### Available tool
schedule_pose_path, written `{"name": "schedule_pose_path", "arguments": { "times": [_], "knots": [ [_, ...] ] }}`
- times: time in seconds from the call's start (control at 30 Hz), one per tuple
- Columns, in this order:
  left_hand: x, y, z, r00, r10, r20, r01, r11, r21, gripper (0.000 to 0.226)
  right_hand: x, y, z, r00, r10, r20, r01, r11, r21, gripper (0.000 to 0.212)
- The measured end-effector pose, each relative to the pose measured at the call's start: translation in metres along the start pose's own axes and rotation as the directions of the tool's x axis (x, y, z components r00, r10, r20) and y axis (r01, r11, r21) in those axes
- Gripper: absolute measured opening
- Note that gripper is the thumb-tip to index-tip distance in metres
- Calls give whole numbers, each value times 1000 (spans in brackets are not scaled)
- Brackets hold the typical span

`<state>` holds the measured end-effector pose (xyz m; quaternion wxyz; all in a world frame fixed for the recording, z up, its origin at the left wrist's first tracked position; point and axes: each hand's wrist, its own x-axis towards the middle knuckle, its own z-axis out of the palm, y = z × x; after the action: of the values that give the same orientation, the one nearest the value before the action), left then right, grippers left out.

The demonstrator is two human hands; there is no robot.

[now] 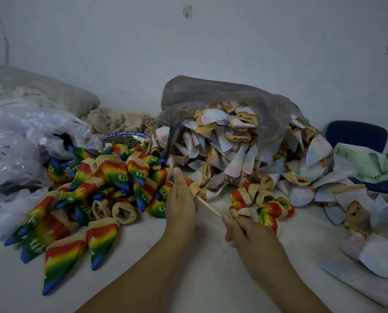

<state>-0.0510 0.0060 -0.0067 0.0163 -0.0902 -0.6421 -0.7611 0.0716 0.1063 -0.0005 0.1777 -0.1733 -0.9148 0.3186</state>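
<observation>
My left hand [181, 201] grips a rainbow fabric cone [194, 187] with a tan cuff, thumb up. A thin wooden stick [210, 208] runs from inside that cone down to my right hand [247, 232], which pinches its near end. A pile of finished rainbow cones [102, 188] lies to the left on the white table [188, 267]. Partly turned rainbow cones [265, 206] lie just beyond my right hand.
A grey mesh bag [222, 98] spills pale inside-out cones [233, 150] at centre right; more lie at the right edge. Clear plastic bags [19, 143] crowd the left. A patterned bowl [125, 137] stands behind the pile. A blue chair [358, 134] stands at the right.
</observation>
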Motion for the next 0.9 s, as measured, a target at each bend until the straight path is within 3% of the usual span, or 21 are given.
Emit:
{"name": "schedule_pose_path", "arguments": {
  "times": [0.23, 0.37, 0.5, 0.63, 0.9],
  "knots": [
    [5, 0, 3, 971, -239, -12, 230, 949, -217, 84, 4, 6, -1, 996, 57, 68, -67, 984, 164, 46],
    [2, 3, 2, 989, -128, 69, 138, 976, -169, 75, 7, 9, -2, 994, 86, 61, -96, 977, 192, 48],
    [4, 5, -2, 994, -55, 97, 71, 984, -166, 44, 9, 11, -3, 994, 108, 16, -110, 982, 156, 49],
    [3, 7, -1, 990, -62, 126, 80, 987, -141, 36, 9, 13, -6, 996, 91, 1, -91, 988, 129, 49],
    [4, 12, -8, 925, -85, 371, 184, 953, -240, 33, 13, 18, -29, 999, 18, -29, -17, 999, 31, 60]
  ]
}}
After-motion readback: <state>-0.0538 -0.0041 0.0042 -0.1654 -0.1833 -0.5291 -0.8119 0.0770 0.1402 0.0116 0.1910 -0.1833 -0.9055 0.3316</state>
